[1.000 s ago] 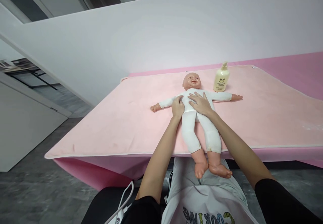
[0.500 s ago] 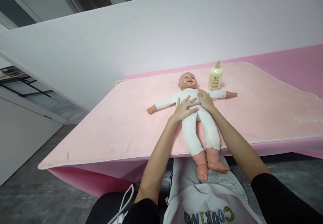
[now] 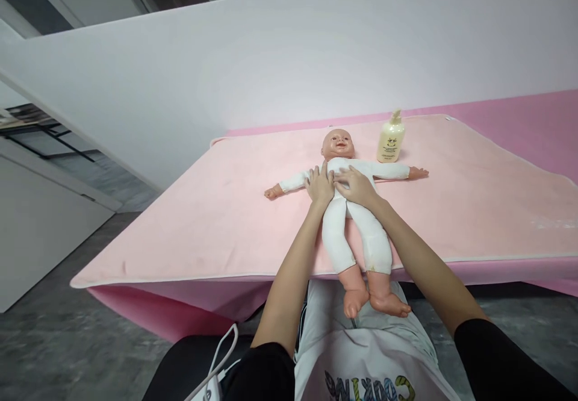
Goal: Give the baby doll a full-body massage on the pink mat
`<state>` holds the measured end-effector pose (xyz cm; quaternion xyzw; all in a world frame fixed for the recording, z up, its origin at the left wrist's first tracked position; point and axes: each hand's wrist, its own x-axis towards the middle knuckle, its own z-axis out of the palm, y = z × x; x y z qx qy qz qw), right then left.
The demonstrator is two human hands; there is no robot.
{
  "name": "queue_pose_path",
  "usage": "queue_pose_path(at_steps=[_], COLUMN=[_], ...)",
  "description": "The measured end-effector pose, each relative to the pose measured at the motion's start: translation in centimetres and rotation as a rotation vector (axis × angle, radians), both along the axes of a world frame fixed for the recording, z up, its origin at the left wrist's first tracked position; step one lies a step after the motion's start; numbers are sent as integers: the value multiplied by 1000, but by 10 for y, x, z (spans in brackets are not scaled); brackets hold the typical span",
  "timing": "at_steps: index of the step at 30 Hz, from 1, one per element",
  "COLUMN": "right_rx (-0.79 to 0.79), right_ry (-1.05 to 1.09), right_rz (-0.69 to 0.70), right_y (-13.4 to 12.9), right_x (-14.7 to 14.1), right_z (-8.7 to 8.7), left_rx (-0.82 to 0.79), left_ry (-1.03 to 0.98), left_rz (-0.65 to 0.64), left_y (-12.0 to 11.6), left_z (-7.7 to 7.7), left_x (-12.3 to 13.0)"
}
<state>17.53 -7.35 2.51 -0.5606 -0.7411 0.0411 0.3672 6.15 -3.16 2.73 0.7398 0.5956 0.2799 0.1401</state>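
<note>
A baby doll (image 3: 335, 226) with a white cloth body lies on its back, arms stretched out to both sides, on a pale pink mat. Its bare feet hang over the front edge of the table. Flat on the left side of the doll's chest rests my left hand (image 3: 320, 185), fingers spread and pointing toward its head. My right hand (image 3: 356, 187) lies across the belly and lower chest, with its fingers apart and pointing left. The two hands nearly meet at the fingertips. Behind the doll's outstretched right-side arm stands a pale yellow pump bottle (image 3: 391, 140).
The pale pink mat (image 3: 217, 220) covers most of a table with a deeper pink cloth (image 3: 533, 121). A white partition wall (image 3: 289, 58) rises behind it. A white cable (image 3: 221, 359) lies at the lower left, beside my lap.
My left hand has turned and slid up and left from the belly to the chest's side. My right hand has swung down and inward across the torso. The view has shifted slightly.
</note>
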Motion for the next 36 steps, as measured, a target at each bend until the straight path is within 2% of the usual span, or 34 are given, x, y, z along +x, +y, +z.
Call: queue_pose_path(at_steps=[2,4,6,9,14,18,24,29,31,34,36], right_rx=[-31,-69,-101,-135,-164,-193,-270,-282,-276,-129,8], right_ry=[97,191,213,115,-139,-226,-155,9,82,114,82], right_rz=[134,211,245,238,89,-55,-238,-366,-401,-478,-445], right_y=[-2,-3,-3,-1,4,9,15,18,17,10,3], right_x=[-4,-5,-3,-1,1,2,6,27,38,42,37], right_z=[1,0,-1,-2,-1,-1,-1,-13,-18,-16,-10], left_rx=[8,19,32,46,52,69,93,105,141,204,209], left_ry=[-22,-58,-90,-122,-165,-204,-233,-76,-49,-38,-10], left_rz=[26,60,85,93,64,36,-12,-57,-139,-475,-689], left_y=[3,6,10,12,9,7,6,-1,-4,-9,-12], left_z=[-1,-3,-6,-10,-12,-14,-13,-3,2,8,10], left_x=[-2,-5,-9,-14,-19,-21,-22,-23,-22,-19,-13])
